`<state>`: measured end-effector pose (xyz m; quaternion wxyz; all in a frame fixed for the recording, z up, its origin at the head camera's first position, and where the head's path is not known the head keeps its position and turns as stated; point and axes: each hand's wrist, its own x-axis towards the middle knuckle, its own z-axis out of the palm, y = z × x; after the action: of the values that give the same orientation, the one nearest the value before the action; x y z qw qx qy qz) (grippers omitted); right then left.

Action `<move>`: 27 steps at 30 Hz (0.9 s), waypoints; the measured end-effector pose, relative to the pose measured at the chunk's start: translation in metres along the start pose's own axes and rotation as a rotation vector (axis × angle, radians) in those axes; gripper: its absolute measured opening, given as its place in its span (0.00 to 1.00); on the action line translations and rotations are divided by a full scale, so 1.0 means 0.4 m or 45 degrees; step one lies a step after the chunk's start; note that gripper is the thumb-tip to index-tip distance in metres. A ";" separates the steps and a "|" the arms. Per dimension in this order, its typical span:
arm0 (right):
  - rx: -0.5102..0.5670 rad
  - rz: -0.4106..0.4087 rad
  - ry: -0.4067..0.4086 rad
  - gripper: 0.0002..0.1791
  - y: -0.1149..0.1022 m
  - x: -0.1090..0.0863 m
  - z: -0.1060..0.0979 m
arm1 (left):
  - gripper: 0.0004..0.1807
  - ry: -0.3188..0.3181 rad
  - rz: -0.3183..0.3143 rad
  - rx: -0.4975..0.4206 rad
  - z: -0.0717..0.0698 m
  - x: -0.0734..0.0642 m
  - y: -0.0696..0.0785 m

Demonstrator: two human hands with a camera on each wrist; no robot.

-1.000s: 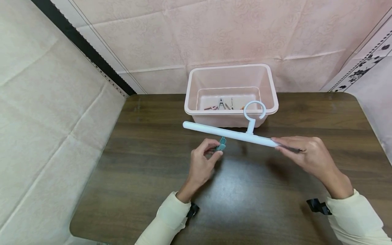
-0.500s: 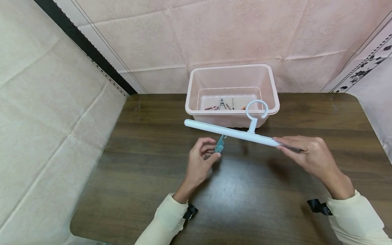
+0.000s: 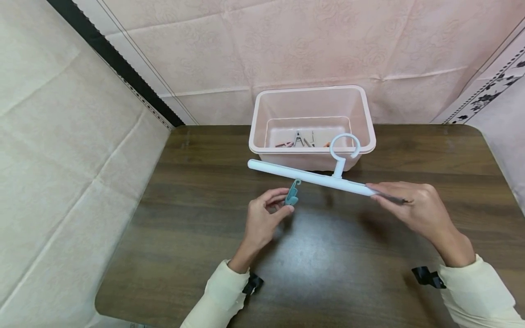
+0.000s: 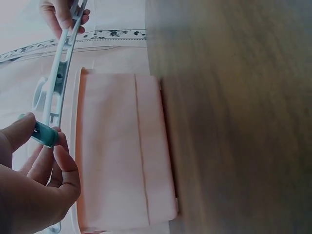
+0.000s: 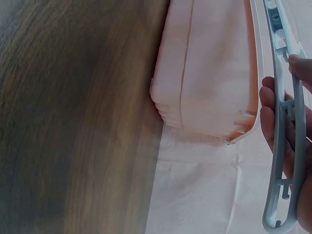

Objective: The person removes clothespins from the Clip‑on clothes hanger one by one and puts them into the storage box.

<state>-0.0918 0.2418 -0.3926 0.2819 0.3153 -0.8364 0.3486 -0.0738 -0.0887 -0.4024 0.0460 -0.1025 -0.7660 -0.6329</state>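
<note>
My left hand (image 3: 260, 221) pinches a small teal clip (image 3: 291, 195) between thumb and fingers. A little hook curls at the clip's upper end, close below the hanger's bar in the head view. The light-blue plastic hanger (image 3: 307, 176) is held up, tilted, its round hook pointing away from me. My right hand (image 3: 416, 207) grips it by the right end. In the right wrist view the hanger (image 5: 278, 146) shows a slotted underside with small crosspieces, and thumb and fingers lie on either side of it. From the left wrist, the teal clip (image 4: 45, 134) overlaps the hanger's near end.
Behind the hanger, at the table's back edge, stands a pale pink plastic basin (image 3: 262, 107). Several small clips (image 3: 298, 140) lie on its floor. The brown wooden table (image 3: 197, 191) reaches a cloth-covered wall (image 3: 311, 45) at the back.
My left hand has drawn slightly left and down from the hanger, turning the clip so that its hook shows. The hanger's left end has risen slightly; the right hand stays nearly still.
</note>
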 end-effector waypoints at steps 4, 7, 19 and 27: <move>-0.005 0.012 -0.002 0.30 0.000 -0.004 0.000 | 0.19 0.011 0.021 -0.005 -0.003 0.009 0.007; -0.016 0.016 0.000 0.30 0.001 -0.007 0.000 | 0.19 0.023 0.039 -0.012 -0.004 0.018 0.014; -0.029 -0.035 -0.020 0.27 0.006 -0.012 0.004 | 0.18 0.059 0.166 0.037 -0.036 0.062 0.057; -0.056 -0.094 -0.013 0.27 0.005 -0.011 0.007 | 0.17 0.089 0.254 0.069 -0.066 0.111 0.092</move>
<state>-0.0911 0.2424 -0.3980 0.2972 0.3413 -0.8331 0.3179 -0.1106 -0.1035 -0.3532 0.1382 -0.1548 -0.7668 -0.6075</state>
